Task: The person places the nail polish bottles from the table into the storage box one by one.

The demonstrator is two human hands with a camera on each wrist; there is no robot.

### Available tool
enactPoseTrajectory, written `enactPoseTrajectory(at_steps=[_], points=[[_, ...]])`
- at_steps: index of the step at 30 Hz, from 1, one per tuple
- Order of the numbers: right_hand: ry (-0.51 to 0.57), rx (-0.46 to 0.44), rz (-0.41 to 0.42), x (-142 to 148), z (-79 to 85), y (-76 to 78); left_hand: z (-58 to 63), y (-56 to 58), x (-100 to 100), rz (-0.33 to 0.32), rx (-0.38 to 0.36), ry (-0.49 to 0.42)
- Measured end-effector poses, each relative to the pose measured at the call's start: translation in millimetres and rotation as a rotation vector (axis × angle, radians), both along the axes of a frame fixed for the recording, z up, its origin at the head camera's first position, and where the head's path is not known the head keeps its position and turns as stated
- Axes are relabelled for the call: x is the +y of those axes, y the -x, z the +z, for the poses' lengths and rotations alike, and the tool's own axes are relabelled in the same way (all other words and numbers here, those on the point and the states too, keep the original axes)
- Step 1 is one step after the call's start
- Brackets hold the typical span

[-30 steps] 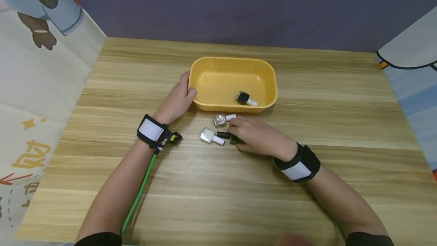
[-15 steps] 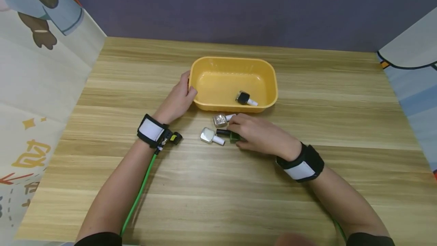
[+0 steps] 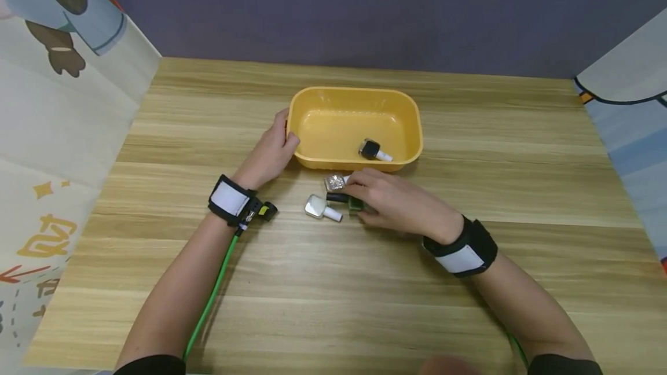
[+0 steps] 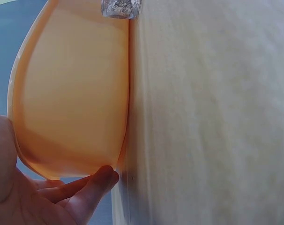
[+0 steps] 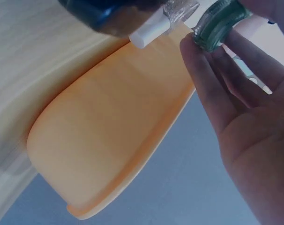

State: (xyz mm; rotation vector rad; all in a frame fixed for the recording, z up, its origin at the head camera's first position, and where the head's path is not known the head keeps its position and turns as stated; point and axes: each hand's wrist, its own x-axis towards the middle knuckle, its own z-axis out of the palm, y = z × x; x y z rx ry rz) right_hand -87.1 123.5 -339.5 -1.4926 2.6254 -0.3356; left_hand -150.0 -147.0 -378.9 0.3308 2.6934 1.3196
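My left hand (image 3: 271,152) holds the left end of a yellow plastic basin (image 3: 307,161); in the left wrist view its fingers (image 4: 93,187) lie against the basin's end wall. Just in front of the basin, my right hand (image 3: 396,201) pinches a green nail polish bottle (image 5: 219,23) with a black cap (image 3: 337,197), thumb on one side and fingers on the other. The hand partly covers the bottle in the head view. Beside it lies a silver glitter nail polish bottle (image 3: 334,182), whose white cap (image 5: 151,33) shows in the right wrist view.
A pale nail polish bottle (image 3: 315,206) with a white cap lies on the wooden table (image 3: 292,294), left of the green one. Inside the basin lies a dark nail polish bottle (image 3: 370,149) with a white cap. A green cable (image 3: 216,288) runs along the left forearm.
My right hand has shifted slightly toward the basin, and the green bottle's black cap has moved closer to the glitter bottle. The left hand and basin stay in place.
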Motion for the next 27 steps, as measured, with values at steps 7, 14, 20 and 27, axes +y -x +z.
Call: enactPoseTrajectory(at_steps=[7,14,20,27], points=[[0.044,0.01,-0.008,1.8,2.4,1.1,-0.6,0.1,-0.3,0.004,-0.006,0.001],[0.044,0.053,0.007,3.9,5.2,1.2,-1.3,0.1,-0.5,0.01,-0.008,0.004],[0.065,0.062,0.0,4.8,7.9,3.2,-1.4,-0.2,-0.3,0.008,-0.007,0.003],[0.092,0.082,0.004,6.8,9.8,4.9,-0.8,-0.2,0.6,0.009,-0.013,0.004]])
